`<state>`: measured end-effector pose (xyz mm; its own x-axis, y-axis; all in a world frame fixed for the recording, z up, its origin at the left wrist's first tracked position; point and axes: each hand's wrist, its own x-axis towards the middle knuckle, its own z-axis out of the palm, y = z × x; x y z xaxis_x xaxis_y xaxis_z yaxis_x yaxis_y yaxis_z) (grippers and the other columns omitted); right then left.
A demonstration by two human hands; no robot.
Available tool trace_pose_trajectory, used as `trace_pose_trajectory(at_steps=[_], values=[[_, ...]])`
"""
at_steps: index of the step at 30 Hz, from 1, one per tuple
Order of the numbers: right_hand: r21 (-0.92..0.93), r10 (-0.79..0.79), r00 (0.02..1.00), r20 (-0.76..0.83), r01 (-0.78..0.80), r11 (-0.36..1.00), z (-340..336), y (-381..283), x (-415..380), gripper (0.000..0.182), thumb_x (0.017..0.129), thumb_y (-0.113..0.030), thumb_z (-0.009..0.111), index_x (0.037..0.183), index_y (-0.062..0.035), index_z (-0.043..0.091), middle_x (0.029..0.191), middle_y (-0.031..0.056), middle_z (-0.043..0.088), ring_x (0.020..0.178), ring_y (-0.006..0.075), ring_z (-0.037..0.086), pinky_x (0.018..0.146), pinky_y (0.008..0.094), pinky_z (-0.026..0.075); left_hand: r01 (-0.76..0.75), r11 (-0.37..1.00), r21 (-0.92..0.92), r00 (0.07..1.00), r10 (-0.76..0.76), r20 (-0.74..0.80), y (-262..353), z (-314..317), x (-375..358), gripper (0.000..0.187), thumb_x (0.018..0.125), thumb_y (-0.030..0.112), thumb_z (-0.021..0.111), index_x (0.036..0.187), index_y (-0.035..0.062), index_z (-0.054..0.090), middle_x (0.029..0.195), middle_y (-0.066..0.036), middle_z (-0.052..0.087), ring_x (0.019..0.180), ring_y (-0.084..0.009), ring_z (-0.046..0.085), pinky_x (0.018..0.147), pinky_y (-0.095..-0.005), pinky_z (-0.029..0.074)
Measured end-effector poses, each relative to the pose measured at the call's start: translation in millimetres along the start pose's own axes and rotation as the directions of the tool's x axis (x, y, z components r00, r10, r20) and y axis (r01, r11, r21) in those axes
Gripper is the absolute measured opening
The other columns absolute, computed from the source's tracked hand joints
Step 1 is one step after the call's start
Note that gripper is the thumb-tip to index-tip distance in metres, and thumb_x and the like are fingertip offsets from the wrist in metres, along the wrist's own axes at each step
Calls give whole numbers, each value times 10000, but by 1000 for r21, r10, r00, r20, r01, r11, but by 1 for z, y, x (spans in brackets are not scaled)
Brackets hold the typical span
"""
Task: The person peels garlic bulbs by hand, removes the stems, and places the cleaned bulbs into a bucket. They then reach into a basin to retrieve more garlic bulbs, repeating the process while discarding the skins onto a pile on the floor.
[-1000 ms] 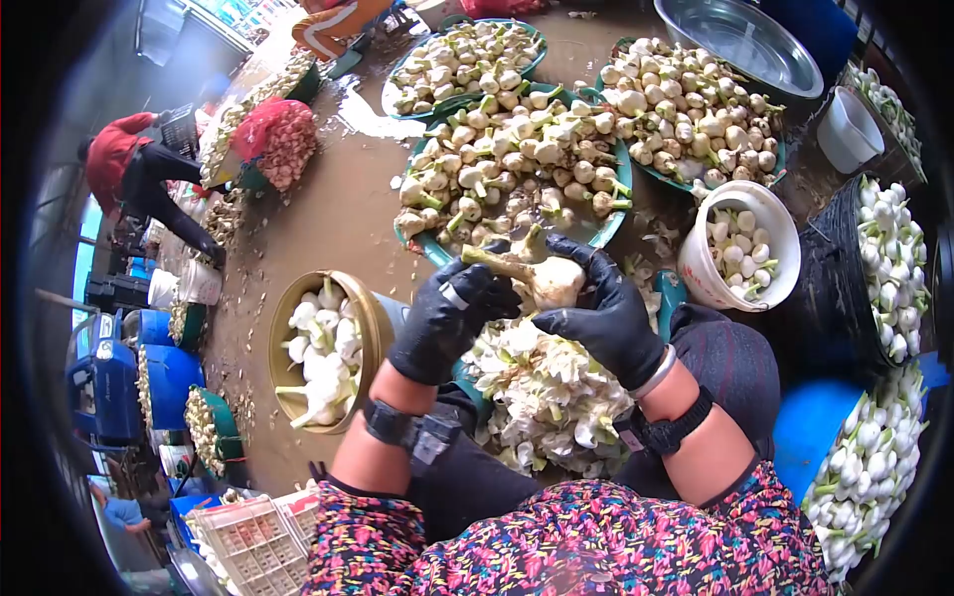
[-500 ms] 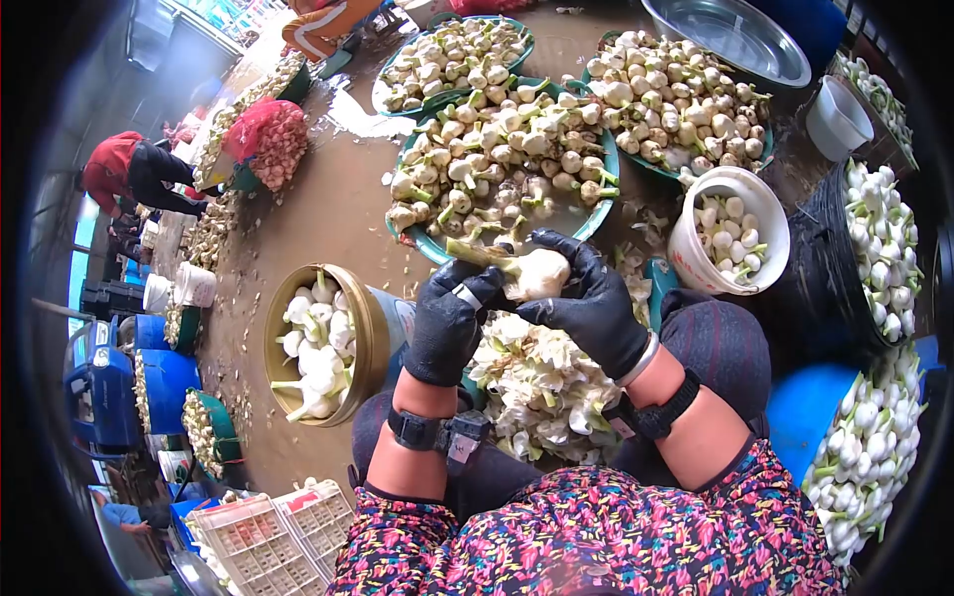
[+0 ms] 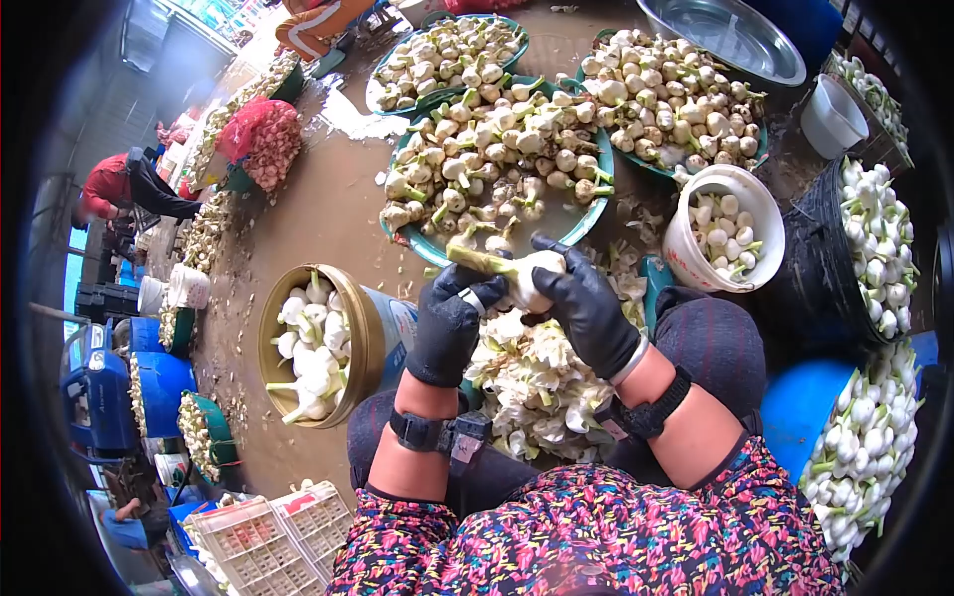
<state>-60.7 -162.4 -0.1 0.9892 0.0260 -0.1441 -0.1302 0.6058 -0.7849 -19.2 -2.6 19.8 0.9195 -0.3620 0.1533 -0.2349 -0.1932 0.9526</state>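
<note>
Both black-gloved hands hold one garlic bulb (image 3: pixel 527 282) with a thick green stem, above my lap. My left hand (image 3: pixel 446 326) is closed around its stem side, a pale band on one finger. My right hand (image 3: pixel 596 318) grips the bulb's other side with thumb and fingers. Below them lies a heap of garlic skins (image 3: pixel 537 382) between my knees. Just beyond my hands stands a green-rimmed tub (image 3: pixel 594 221) of unpeeled garlic. To the left, a tan bucket (image 3: pixel 370 348) contains peeled white bulbs.
A white bucket (image 3: pixel 680 230) of bulbs stands right of my hands, beside a black basket (image 3: pixel 820 253) and a blue tub (image 3: pixel 800 402) of peeled garlic. More garlic fills basins ahead. Plastic crates (image 3: pixel 268 541) lie at lower left. A person in red (image 3: pixel 107 187) bends over at far left.
My right hand has shifted over the bulb, its fingers now drawn in closer over the top. The bulb shows more clean white surface. The view has moved slightly.
</note>
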Motion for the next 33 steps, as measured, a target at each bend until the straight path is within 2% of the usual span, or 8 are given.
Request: trace_pose_trajectory(at_steps=[8, 14, 17, 18, 22, 24, 31, 33], values=[[303, 495, 772, 399, -620, 724, -9, -10, 3, 393, 840, -342, 540, 1091, -41, 518, 748, 88, 597, 611, 202, 609, 494, 302, 504, -87, 965, 248, 995, 72, 69, -22, -5, -6, 138, 792, 37, 509, 898, 11, 593, 839, -92, 643, 754, -180, 621, 694, -288, 484], [384, 247, 949, 195, -306, 871, -24, 3, 11, 363, 821, -270, 599, 1069, -15, 524, 909, 113, 595, 803, 225, 601, 709, 358, 509, 282, 873, -397, 955, -296, 26, -14, -11, -7, 379, 862, 99, 526, 1213, -30, 459, 901, -77, 613, 757, -179, 613, 702, -293, 506], [-9, 16, 994, 105, -16, 1000, -15, 3, 9, 384, 822, -166, 613, 1141, -6, 473, 985, 87, 569, 860, 164, 578, 765, 295, 490, -16, 997, -71, 996, 22, 89, 2, -5, -9, 375, 861, 90, 525, 1212, -28, 463, 938, -95, 601, 787, -172, 608, 708, -285, 502], [-127, -131, 981, 143, 150, 981, -9, 6, 7, 502, 780, -103, 664, 1200, 23, 421, 1038, 90, 584, 894, 146, 582, 760, 299, 495, 173, 880, -443, 985, -144, 97, 7, -2, -11, 374, 853, 78, 531, 1206, -29, 471, 954, -97, 595, 815, -170, 604, 726, -287, 500], [18, 92, 982, 164, -97, 995, -11, -2, 9, 830, 779, -160, 683, 1378, -2, 131, 1103, 121, 560, 953, 166, 571, 761, 297, 502, -451, 769, 453, 892, 408, 195, 4, -12, -5, 264, 827, 20, 541, 1084, -37, 563, 990, -92, 605, 800, -152, 595, 716, -280, 492], [274, 241, 952, 188, -286, 918, -15, -7, 16, 671, 790, -202, 667, 1315, 4, 303, 1039, 106, 576, 897, 161, 585, 731, 297, 511, 261, 778, -572, 963, -247, 104, 16, -8, -9, 222, 804, -6, 567, 1023, -30, 599, 965, -93, 622, 776, -140, 591, 694, -271, 488], [-130, 13, 986, 167, 9, 991, -6, -2, 20, 240, 804, -70, 589, 1031, 6, 581, 940, 52, 618, 834, 123, 575, 763, 270, 466, 317, 848, -424, 947, -303, 103, 18, -15, -9, 238, 796, -30, 523, 1018, -28, 607, 780, -59, 630, 675, -139, 582, 681, -270, 486], [-155, -93, 960, 265, 138, 978, -6, -11, 14, 215, 819, -53, 577, 1029, -9, 586, 936, 32, 621, 853, 98, 568, 741, 284, 478, -546, 762, 348, 838, 498, 223, -9, -36, 5, 253, 797, 51, 520, 1009, -63, 595, 718, -62, 612, 643, -142, 583, 654, -280, 490]])
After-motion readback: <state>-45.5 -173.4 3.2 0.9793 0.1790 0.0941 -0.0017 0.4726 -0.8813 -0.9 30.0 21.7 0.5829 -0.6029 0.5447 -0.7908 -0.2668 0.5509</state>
